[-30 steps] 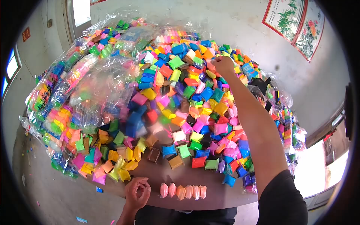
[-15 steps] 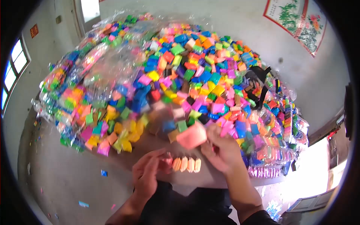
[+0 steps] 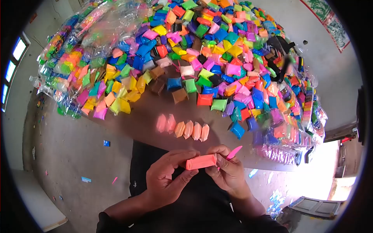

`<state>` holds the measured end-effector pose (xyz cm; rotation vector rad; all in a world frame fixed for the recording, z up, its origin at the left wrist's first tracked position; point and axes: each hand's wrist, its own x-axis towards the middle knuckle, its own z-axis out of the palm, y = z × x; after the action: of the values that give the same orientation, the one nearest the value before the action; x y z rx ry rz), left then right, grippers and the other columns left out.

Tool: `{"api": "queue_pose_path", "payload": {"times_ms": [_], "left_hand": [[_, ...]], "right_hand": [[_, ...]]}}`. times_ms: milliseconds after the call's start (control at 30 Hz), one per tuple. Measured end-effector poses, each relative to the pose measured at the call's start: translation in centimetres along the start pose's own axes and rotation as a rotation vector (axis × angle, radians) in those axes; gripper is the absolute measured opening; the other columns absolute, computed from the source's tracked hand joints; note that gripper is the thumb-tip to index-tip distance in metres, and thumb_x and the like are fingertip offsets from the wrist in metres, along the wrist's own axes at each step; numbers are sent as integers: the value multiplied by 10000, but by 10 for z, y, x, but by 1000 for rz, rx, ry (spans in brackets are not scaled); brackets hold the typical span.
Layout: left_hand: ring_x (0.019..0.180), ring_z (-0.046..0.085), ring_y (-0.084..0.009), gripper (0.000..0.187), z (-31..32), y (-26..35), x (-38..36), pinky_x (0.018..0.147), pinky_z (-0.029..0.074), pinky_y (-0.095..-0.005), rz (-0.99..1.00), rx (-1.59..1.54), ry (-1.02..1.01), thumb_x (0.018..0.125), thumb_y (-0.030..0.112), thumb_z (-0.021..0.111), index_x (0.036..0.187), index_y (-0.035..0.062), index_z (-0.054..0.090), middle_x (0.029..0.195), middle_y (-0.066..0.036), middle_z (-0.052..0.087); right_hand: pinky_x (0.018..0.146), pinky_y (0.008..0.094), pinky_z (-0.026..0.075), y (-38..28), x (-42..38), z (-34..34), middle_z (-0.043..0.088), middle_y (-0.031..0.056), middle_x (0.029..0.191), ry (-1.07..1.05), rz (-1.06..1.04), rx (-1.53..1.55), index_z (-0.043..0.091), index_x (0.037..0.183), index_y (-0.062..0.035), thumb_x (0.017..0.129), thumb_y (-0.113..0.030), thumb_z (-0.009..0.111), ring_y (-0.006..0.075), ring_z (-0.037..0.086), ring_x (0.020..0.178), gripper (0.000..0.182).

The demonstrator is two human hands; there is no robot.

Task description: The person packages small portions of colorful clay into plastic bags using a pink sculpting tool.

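A coral-pink wrapped packet (image 3: 201,161) is held level between my two hands, close to my body at the table's front edge. My left hand (image 3: 165,176) grips its left end between thumb and fingers. At the other end, my right hand (image 3: 232,176) pinches the packet. A flat, bright pink pointed piece (image 3: 234,152), perhaps a small plastic modelling tool, sticks out of the right fingers. Beyond the hands, a row of small wrapped packets lies on the table: pink ones (image 3: 170,123) on the left and several orange ones (image 3: 189,129) on the right.
A big heap of multicoloured packets (image 3: 233,50) covers much of the brown table (image 3: 128,120). Clear plastic bags of packets (image 3: 112,33) lie at the back left. More bagged packets (image 3: 278,151) sit at the right edge. Scraps (image 3: 86,179) lie on the floor.
My left hand has let go of a pink packet at the row's left end. Both hands have come together nearer my body on the coral-pink packet. The view has tilted down.
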<state>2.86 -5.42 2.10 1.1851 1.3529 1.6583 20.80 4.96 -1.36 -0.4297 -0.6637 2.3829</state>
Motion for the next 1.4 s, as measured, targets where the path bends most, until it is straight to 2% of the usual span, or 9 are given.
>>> {"api": "queue_pose_path", "payload": {"times_ms": [200,433,633,833,900,1067,1233,1300,1400], "left_hand": [[957,714,-249,375,1,-3,1,825,570,-315,181,180,8,821,-8,805,1176,-6,686,1099,-165,710],[929,693,-244,390,1,0,-4,798,557,-317,170,197,-35,777,24,846,1144,11,714,1059,-128,690],[1046,656,-264,350,12,-14,-7,857,518,-356,101,122,-124,818,122,842,1130,26,716,1052,-119,692],[914,683,-210,291,-2,-28,-14,810,525,-313,183,157,-217,984,244,692,1103,-19,650,945,-137,714],[844,689,-203,255,-7,-24,-19,772,537,-305,-44,51,-282,1011,229,653,1063,-20,637,947,-145,723],[767,699,-183,179,-10,-30,-30,711,552,-286,-166,33,-326,1014,156,638,1051,-19,622,894,-123,711],[714,702,-193,187,-14,-29,-37,668,572,-303,-318,-161,-282,1052,165,586,1054,-22,596,880,-109,693],[719,705,-235,258,-15,-32,-39,648,584,-328,-574,-693,-282,1075,251,538,1038,-4,557,866,-133,666],[721,708,-260,334,-15,-37,-40,618,596,-355,-667,-958,-325,1079,327,506,1019,-1,526,857,-155,643]], "right_hand": [[672,246,405,-3,-6,7,621,39,1050,7,-63,-344,567,1350,3,1027,-105,619,95,510,795,344],[839,256,488,0,-13,10,625,61,1148,-124,-143,-509,575,1333,24,1006,-117,662,112,589,1023,366],[893,275,504,24,-28,5,622,64,1163,-142,37,-418,586,1269,44,1006,-116,666,111,599,1058,318],[841,269,492,24,-30,16,635,78,1052,91,-48,-474,519,1292,55,1040,-99,578,115,606,938,301],[760,279,479,6,-35,14,629,89,1005,15,-152,-1024,508,1271,55,1053,-134,507,121,602,850,288],[632,359,478,-14,-31,35,605,123,769,-33,-97,-1249,646,905,-16,1023,-200,618,301,584,673,220],[623,343,500,-3,-30,38,646,106,814,-14,-134,-1112,642,974,-7,937,-141,742,263,634,688,171],[627,339,509,-2,-28,37,658,107,838,36,-115,-1059,644,1001,-4,909,-131,775,253,650,702,204],[653,313,524,0,-21,31,671,113,893,14,-136,-1070,645,1059,1,894,-138,791,223,667,732,261]]}}
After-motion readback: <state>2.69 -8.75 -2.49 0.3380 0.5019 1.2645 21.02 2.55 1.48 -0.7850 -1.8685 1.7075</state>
